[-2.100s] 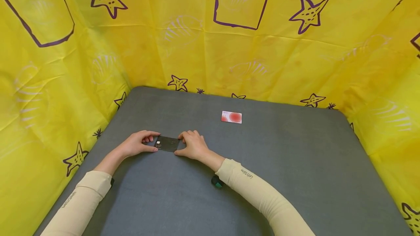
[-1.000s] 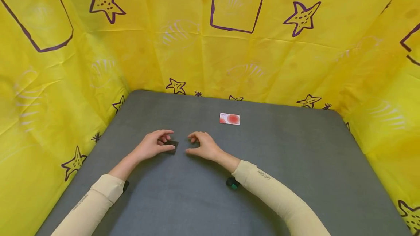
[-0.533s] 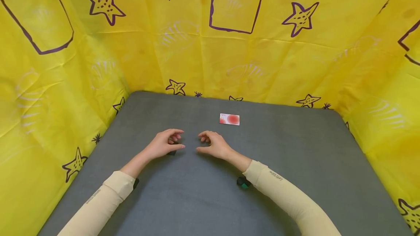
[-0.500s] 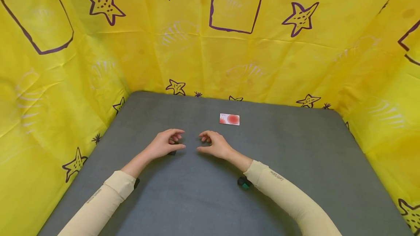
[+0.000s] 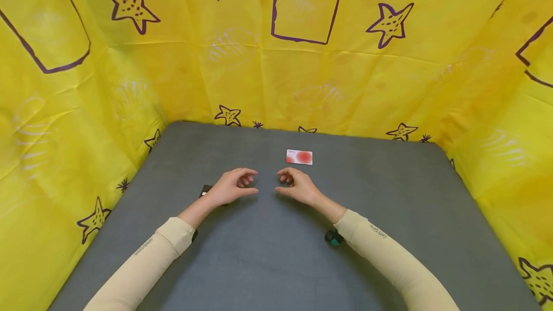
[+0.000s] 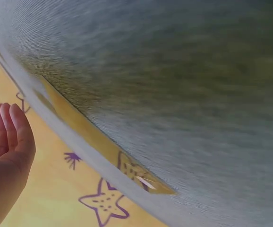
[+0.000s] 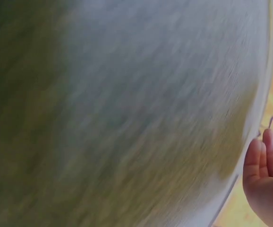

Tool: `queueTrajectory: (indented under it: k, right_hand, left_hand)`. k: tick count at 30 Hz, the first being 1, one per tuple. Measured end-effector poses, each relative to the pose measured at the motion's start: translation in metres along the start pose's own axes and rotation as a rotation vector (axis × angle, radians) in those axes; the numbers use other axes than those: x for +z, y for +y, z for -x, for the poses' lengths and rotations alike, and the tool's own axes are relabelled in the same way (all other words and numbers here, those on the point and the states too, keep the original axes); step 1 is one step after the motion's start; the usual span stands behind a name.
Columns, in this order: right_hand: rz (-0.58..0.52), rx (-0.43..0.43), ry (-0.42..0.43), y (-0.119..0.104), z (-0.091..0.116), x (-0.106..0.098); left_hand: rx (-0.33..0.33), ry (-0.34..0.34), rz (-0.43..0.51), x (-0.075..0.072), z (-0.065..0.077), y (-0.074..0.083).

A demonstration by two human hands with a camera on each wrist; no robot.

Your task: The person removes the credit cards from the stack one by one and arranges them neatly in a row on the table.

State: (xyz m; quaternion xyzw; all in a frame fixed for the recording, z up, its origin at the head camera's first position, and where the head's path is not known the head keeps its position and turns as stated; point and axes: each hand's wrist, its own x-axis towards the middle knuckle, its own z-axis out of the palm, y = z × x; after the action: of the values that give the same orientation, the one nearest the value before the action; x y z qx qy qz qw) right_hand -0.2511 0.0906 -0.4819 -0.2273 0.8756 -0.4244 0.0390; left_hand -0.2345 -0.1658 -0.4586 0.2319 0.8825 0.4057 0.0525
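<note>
A dark card with a small pale mark (image 5: 205, 189) lies flat on the grey table, mostly hidden behind my left hand (image 5: 235, 186). That hand hovers with its fingers bent loosely and grips nothing. Seen in the left wrist view, the glossy card (image 6: 90, 136) reflects the yellow cloth and lies apart from the fingers. Facing it, my right hand (image 5: 300, 187) hovers empty, thumb and fingers spread apart. A white card with red circles (image 5: 299, 157) lies just beyond the right hand, untouched.
The grey tabletop (image 5: 268, 253) runs up to a yellow cloth (image 5: 242, 71) with purple starfish drawings, which hangs at the back and both sides. A dark device (image 5: 334, 238) sits at my right wrist.
At first both hands held the ends of the dark card. They let go and moved rightward, the left passing over the card. The gap between the hands has narrowed; the red-and-white card stays put.
</note>
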Motion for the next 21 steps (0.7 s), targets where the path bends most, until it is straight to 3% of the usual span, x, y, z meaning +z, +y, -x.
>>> queueTrajectory:
  k: [10, 21]
  right_hand:
    - [-0.012, 0.06, 0.031, 0.019, 0.008, -0.019]
    - [0.006, 0.086, 0.087, 0.036, 0.011, -0.037]
  left_hand:
    - [0.06, 0.009, -0.007, 0.016, -0.028, 0.008]
    - [0.038, 0.012, -0.049, 0.033, -0.057, 0.013]
